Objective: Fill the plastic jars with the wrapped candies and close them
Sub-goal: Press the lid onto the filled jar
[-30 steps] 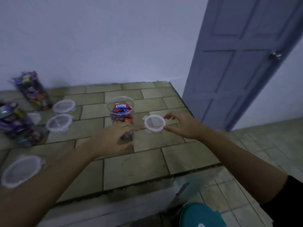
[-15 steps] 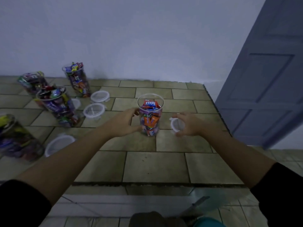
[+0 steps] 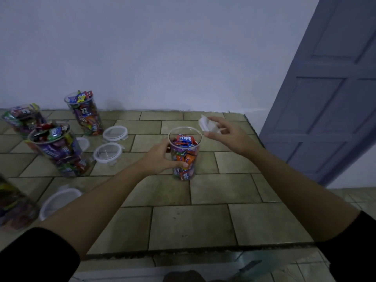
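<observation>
A clear plastic jar (image 3: 184,153) full of wrapped candies stands uncovered near the middle of the tiled counter (image 3: 203,220). My left hand (image 3: 160,157) grips its left side, thumb across the front. My right hand (image 3: 225,133) pinches a clear round lid (image 3: 205,125) in the air, tilted, just right of and above the jar's rim.
Several more candy-filled jars without lids stand at the left (image 3: 85,112), (image 3: 59,149), (image 3: 22,119), (image 3: 12,208). Loose lids lie between them (image 3: 115,133), (image 3: 107,153), (image 3: 59,202). The wall runs along the back, a blue door (image 3: 333,98) stands to the right, beyond the counter's edge.
My right hand picked the lid up off the counter and lifted it up beside the jar's rim. My left hand closed around the jar. The camera turned left.
</observation>
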